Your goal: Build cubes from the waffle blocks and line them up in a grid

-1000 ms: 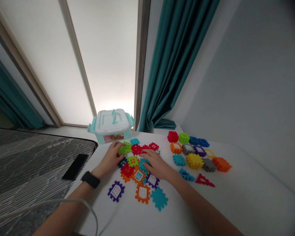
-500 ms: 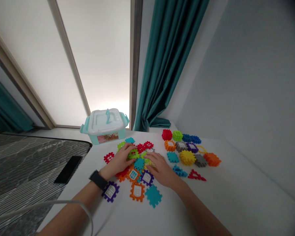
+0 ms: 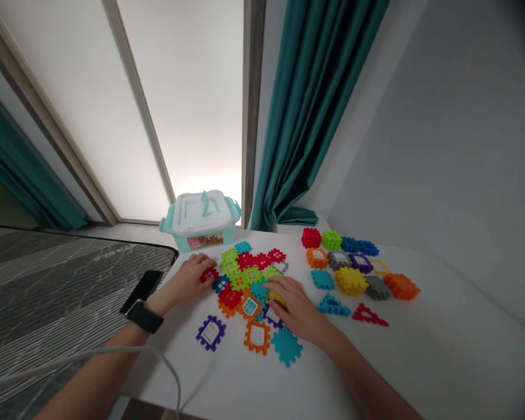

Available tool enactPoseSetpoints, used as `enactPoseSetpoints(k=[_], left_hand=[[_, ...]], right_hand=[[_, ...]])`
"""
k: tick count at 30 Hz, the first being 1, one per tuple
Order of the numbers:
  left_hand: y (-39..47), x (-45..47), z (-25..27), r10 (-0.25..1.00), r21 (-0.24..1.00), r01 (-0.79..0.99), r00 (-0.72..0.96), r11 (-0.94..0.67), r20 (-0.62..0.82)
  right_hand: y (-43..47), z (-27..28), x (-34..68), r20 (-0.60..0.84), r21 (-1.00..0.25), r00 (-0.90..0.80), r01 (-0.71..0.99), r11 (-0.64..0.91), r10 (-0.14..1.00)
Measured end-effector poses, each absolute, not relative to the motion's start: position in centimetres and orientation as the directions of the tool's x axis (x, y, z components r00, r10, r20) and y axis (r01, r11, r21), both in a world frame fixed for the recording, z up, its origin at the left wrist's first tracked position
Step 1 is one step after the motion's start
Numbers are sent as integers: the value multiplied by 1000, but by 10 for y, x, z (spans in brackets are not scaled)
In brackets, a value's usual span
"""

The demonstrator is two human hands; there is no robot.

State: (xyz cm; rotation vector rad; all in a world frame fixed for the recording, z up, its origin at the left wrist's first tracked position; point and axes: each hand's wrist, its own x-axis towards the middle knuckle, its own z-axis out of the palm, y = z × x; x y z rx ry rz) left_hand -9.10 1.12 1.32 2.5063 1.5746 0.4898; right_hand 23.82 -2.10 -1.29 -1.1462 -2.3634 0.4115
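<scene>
My left hand point(image 3: 187, 283), with a dark watch on its wrist, reaches the red window tile point(image 3: 209, 274) at the left of a loose pile of toothed plastic tiles. Its fingers are stretched onto that tile's near side. My right hand point(image 3: 295, 304) lies over the pile's right part, fingers extended across a yellow piece point(image 3: 276, 297) and close to a purple tile point(image 3: 273, 316). Between the hands are green tiles point(image 3: 240, 281), a blue window tile point(image 3: 221, 284) and an orange one point(image 3: 250, 306). My right palm hides some pieces.
A lidded turquoise box point(image 3: 205, 221) stands at the back left. Sorted stacks, including yellow tiles point(image 3: 350, 282) and orange tiles point(image 3: 402, 286), sit to the right, near a red triangle point(image 3: 370, 315). A white cable point(image 3: 157, 352) crosses in front; a black phone point(image 3: 142, 290) lies left.
My left hand has moved left off the green tiles to the red window tile, uncovering the pile's middle. My right hand stays over the pile's right side. The view has shifted slightly.
</scene>
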Motion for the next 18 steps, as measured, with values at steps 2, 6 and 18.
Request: enactPoseSetpoints(k=[2, 6, 18], left_hand=[[7, -98, 9, 907, 276, 865, 391, -420, 155], [2, -100, 6, 914, 282, 869, 387, -406, 123], [7, -86, 21, 860, 385, 782, 363, -491, 358]], right_hand=[[-21, -14, 237, 281, -459, -534, 655, 601, 797], [-21, -15, 237, 261, -453, -540, 663, 596, 800], [-22, -16, 239, 325, -478, -525, 626, 616, 787]])
